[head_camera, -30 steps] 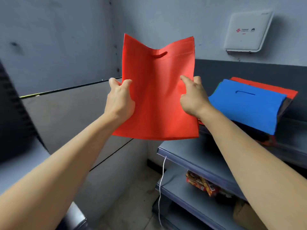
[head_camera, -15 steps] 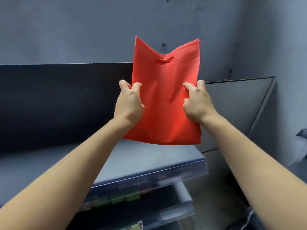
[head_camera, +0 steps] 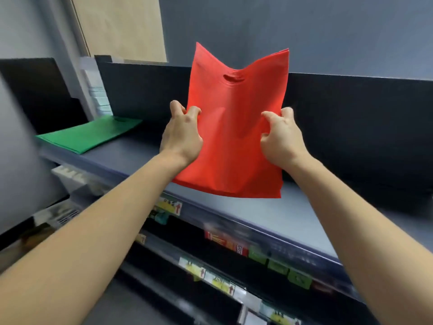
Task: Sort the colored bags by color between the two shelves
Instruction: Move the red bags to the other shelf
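A red fabric bag (head_camera: 236, 127) with a cut-out handle hangs upright in the air over the grey top shelf (head_camera: 276, 214). My left hand (head_camera: 181, 137) grips its left edge and my right hand (head_camera: 282, 139) grips its right edge, both about halfway down the bag. A green bag (head_camera: 89, 136) lies flat at the left end of the same shelf, well apart from the red one.
A dark back panel (head_camera: 351, 118) rises behind the shelf. Lower shelves (head_camera: 229, 285) carry price tags and small boxes along their front edges. White baskets (head_camera: 68, 179) stand at the lower left. A beige panel (head_camera: 121, 26) leans on the wall above.
The view has swung left from the shelf with the blue and red bags to this shelf, where the green bag has come into sight. Both hands still hold the red bag, carried along with the turn.
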The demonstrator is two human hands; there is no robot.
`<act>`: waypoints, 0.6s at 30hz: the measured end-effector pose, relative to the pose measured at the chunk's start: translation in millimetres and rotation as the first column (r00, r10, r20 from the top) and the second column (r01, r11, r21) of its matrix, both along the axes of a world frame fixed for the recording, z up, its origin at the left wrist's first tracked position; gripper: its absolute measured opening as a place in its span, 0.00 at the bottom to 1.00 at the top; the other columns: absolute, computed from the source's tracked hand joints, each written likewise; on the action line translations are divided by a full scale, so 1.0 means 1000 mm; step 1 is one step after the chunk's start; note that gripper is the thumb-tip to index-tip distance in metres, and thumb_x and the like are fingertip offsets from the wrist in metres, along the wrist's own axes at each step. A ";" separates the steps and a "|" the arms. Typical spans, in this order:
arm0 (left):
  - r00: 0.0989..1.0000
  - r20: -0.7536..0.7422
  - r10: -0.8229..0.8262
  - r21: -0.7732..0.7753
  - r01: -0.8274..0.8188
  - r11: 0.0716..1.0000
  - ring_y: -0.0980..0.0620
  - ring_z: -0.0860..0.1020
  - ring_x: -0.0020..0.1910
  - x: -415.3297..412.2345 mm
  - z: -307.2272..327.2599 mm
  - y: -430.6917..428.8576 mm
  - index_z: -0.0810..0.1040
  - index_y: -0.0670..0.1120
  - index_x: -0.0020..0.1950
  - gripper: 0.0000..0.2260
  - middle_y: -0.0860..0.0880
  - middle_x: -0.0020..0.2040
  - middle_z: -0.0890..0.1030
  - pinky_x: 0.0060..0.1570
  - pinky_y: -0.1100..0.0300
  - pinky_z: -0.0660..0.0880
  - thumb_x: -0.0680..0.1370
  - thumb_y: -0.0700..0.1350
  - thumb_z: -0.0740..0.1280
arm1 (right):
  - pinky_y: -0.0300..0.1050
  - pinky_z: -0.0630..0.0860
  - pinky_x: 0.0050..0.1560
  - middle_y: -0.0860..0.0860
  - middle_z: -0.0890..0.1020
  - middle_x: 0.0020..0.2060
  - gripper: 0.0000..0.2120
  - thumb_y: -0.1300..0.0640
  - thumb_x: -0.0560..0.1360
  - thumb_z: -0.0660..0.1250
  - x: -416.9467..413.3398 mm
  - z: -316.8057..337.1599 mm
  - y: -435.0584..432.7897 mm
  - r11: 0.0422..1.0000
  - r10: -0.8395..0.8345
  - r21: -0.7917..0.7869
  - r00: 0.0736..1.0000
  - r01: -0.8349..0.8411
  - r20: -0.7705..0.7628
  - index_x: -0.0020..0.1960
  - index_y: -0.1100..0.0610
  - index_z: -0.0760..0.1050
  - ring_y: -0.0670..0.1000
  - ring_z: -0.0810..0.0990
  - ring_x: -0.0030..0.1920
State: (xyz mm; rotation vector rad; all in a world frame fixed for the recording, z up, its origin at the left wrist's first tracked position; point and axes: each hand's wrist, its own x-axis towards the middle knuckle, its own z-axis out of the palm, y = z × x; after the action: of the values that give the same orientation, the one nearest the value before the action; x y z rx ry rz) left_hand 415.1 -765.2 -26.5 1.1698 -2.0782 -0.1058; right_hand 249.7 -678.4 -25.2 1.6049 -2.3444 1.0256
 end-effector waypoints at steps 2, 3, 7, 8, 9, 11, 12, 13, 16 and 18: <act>0.998 0.004 0.057 0.004 -0.057 0.998 0.43 0.71 0.41 0.021 -0.003 -0.010 0.70 0.43 0.68 0.22 0.41 0.61 0.63 0.48 0.51 0.71 0.74 0.32 0.56 | 0.52 0.73 0.57 0.57 0.65 0.61 0.21 0.63 0.75 0.57 0.015 -0.003 -0.017 0.999 0.044 0.010 0.999 -0.044 0.006 0.68 0.57 0.68 0.63 0.75 0.52; 0.996 0.002 0.084 0.004 -0.084 0.996 0.41 0.73 0.43 0.031 -0.005 -0.015 0.70 0.44 0.67 0.22 0.41 0.61 0.63 0.49 0.51 0.71 0.74 0.32 0.55 | 0.52 0.74 0.57 0.57 0.65 0.60 0.20 0.63 0.75 0.57 0.024 -0.004 -0.026 0.998 0.063 0.019 0.998 -0.064 0.007 0.67 0.58 0.68 0.63 0.75 0.52; 0.989 -0.009 0.147 -0.014 -0.147 0.989 0.39 0.74 0.48 0.066 -0.009 -0.044 0.70 0.43 0.67 0.22 0.41 0.61 0.64 0.52 0.50 0.72 0.74 0.31 0.56 | 0.54 0.74 0.55 0.57 0.65 0.60 0.18 0.63 0.75 0.57 0.055 -0.006 -0.058 0.993 0.106 0.056 0.994 -0.106 -0.004 0.65 0.60 0.68 0.63 0.75 0.51; 0.988 -0.008 0.151 -0.019 -0.151 0.988 0.39 0.74 0.48 0.072 -0.010 -0.053 0.70 0.43 0.67 0.22 0.41 0.61 0.64 0.52 0.50 0.72 0.74 0.31 0.56 | 0.55 0.75 0.55 0.57 0.65 0.60 0.18 0.63 0.75 0.57 0.061 -0.006 -0.066 0.993 0.106 0.062 0.994 -0.105 -0.011 0.65 0.60 0.67 0.63 0.75 0.51; 0.988 -0.008 0.152 -0.024 -0.152 0.988 0.39 0.74 0.48 0.079 -0.011 -0.063 0.70 0.43 0.67 0.22 0.41 0.61 0.64 0.51 0.51 0.72 0.74 0.31 0.56 | 0.55 0.75 0.55 0.57 0.64 0.60 0.18 0.63 0.75 0.57 0.067 -0.007 -0.075 0.993 0.101 0.068 0.995 -0.100 -0.019 0.65 0.59 0.67 0.64 0.75 0.50; 0.990 -0.015 0.142 -0.030 -0.143 0.989 0.40 0.74 0.47 0.092 -0.012 -0.086 0.70 0.44 0.67 0.22 0.41 0.60 0.64 0.50 0.52 0.72 0.75 0.31 0.55 | 0.55 0.75 0.54 0.58 0.64 0.60 0.17 0.63 0.75 0.57 0.079 -0.007 -0.094 0.994 0.080 0.078 0.996 -0.078 -0.031 0.65 0.60 0.67 0.64 0.75 0.50; 0.991 -0.020 0.131 -0.035 -0.132 0.991 0.41 0.74 0.47 0.098 -0.013 -0.098 0.71 0.44 0.67 0.22 0.41 0.60 0.64 0.50 0.52 0.71 0.75 0.31 0.55 | 0.55 0.75 0.55 0.58 0.64 0.60 0.17 0.63 0.76 0.57 0.085 -0.007 -0.105 0.995 0.066 0.080 0.997 -0.063 -0.031 0.65 0.60 0.67 0.65 0.75 0.50; 0.993 -0.023 0.117 -0.041 -0.118 0.992 0.41 0.74 0.46 0.106 -0.013 -0.110 0.71 0.44 0.66 0.22 0.41 0.60 0.65 0.50 0.53 0.71 0.75 0.31 0.55 | 0.55 0.74 0.55 0.58 0.64 0.60 0.17 0.63 0.76 0.57 0.092 -0.008 -0.116 0.996 0.050 0.078 0.998 -0.048 -0.029 0.65 0.60 0.67 0.65 0.75 0.50; 0.996 -0.031 0.078 -0.059 -0.080 0.995 0.42 0.74 0.46 0.134 -0.012 -0.153 0.72 0.44 0.66 0.21 0.40 0.60 0.65 0.50 0.55 0.70 0.75 0.31 0.55 | 0.55 0.75 0.54 0.58 0.64 0.59 0.17 0.63 0.76 0.57 0.123 -0.009 -0.155 0.998 0.014 0.059 1.000 -0.013 -0.014 0.65 0.60 0.67 0.64 0.75 0.50; 0.996 -0.032 0.080 -0.061 -0.082 0.995 0.43 0.73 0.45 0.157 -0.010 -0.184 0.72 0.45 0.66 0.21 0.40 0.60 0.65 0.48 0.57 0.68 0.76 0.31 0.55 | 0.54 0.75 0.53 0.58 0.64 0.59 0.17 0.64 0.76 0.57 0.146 -0.008 -0.184 0.999 0.005 0.044 1.000 -0.004 -0.010 0.64 0.60 0.67 0.64 0.75 0.49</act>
State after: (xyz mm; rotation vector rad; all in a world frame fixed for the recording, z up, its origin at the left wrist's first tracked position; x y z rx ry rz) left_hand 572.1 -948.9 -36.7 1.2065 -1.9915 -0.0198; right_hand 395.9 -862.7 -32.9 1.6275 -2.3741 0.9717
